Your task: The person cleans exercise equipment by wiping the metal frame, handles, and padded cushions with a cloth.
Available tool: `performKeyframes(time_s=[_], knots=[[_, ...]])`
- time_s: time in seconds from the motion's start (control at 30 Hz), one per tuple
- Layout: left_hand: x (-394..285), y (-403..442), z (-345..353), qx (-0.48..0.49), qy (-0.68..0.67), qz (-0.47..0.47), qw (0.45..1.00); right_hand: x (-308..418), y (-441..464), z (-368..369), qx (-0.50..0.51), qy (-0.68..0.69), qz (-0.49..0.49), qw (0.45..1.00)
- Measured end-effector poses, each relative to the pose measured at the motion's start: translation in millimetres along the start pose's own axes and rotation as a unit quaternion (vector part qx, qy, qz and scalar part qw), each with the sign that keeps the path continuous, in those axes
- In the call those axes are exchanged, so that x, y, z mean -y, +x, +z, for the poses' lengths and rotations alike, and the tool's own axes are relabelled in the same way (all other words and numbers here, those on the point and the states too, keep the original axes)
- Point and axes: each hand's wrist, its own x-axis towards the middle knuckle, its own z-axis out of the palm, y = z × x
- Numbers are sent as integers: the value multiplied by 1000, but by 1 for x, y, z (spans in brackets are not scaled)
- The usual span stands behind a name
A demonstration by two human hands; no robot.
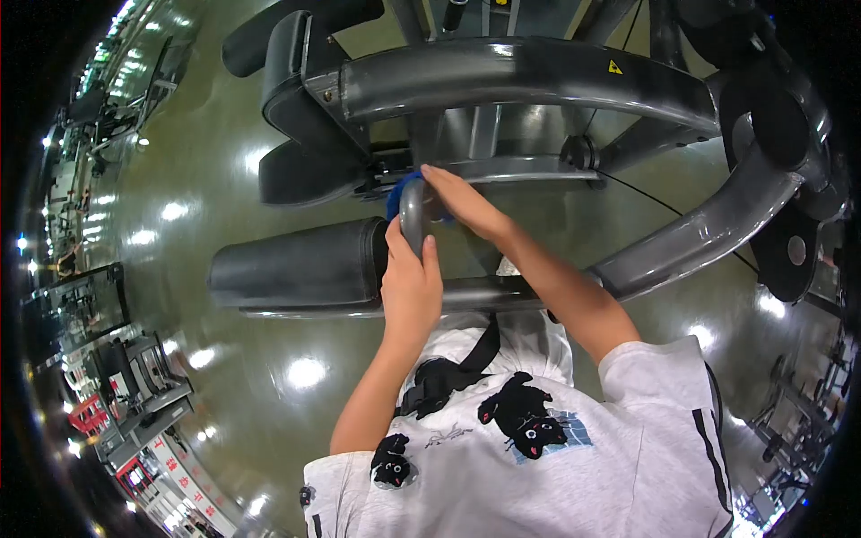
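Fingers (393,235) of the left hand (414,282) are curling along the left side of a curved grey handle (412,215), with the thumb lying on its right, so that they are pinching its near end, probably to steady it. Just left of that hand, a long black pad (296,262) is lying along the near part of the machine frame.

Beyond, a blue cloth (394,203) is showing beside the handle, mostly hidden; it is sitting at the far side of the left fingertips and under or beside the right hand (459,199). That hand is reaching in from the right, its fingers lying close together at the handle's far end, perhaps to press the cloth around the curve; I cannot tell how tightly they are closing.

Farther off, a thick curved arm (529,76) of the frame is spanning left to right, carrying a yellow label (614,67), and a black cushion (309,175) is standing at far left.
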Motion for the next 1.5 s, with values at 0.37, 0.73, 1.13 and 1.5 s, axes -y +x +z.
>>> performKeyframes(time_s=[0.37, 0.73, 1.13, 1.5], knots=[[-1, 0, 3, 8, -30, 3, 1000, -25, -15, -10, -16, 74, 352, 933], [1, 1, 1, -7, -16, 4, 1000, 3, -2, -33, -89, 94, 229, 965], [8, 5, 1, -27, 18, 40, 999, -21, -1, -10, 16, -290, -131, 948], [2, 3, -3, -17, -11, 36, 999, -19, -6, 0, -26, -340, -24, 940]])
